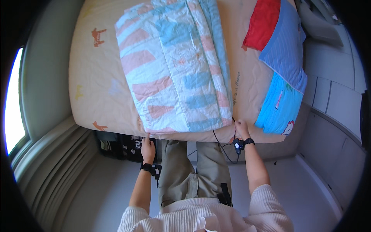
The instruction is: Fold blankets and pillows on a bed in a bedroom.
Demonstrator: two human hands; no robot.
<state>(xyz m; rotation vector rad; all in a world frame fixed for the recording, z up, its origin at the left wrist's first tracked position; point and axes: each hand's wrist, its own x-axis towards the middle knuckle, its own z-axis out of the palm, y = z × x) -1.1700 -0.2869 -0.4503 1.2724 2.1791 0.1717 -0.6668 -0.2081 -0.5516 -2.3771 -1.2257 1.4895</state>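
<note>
A folded quilt (174, 69) with white, pink and blue patches lies over the bed, its near edge along the mattress edge. At the quilt's near left corner is my left hand (148, 150), its forefinger reaching up to the cloth and its other fingers curled; it looks pinched on that corner. My right hand (242, 129) is closed at the near right corner, and its fingertips meet the quilt's edge. The exact grip of both hands is partly hidden. Each wrist wears a black strap with a small black device.
A peach fitted sheet (98, 73) covers the mattress. On the right side lie a red cloth (262, 25), a blue striped cover (284, 50) and a bright blue folded cloth (276, 106). Black cables (222, 145) hang by my right wrist. Dark bags (131, 146) sit beneath the bed edge, left of my legs.
</note>
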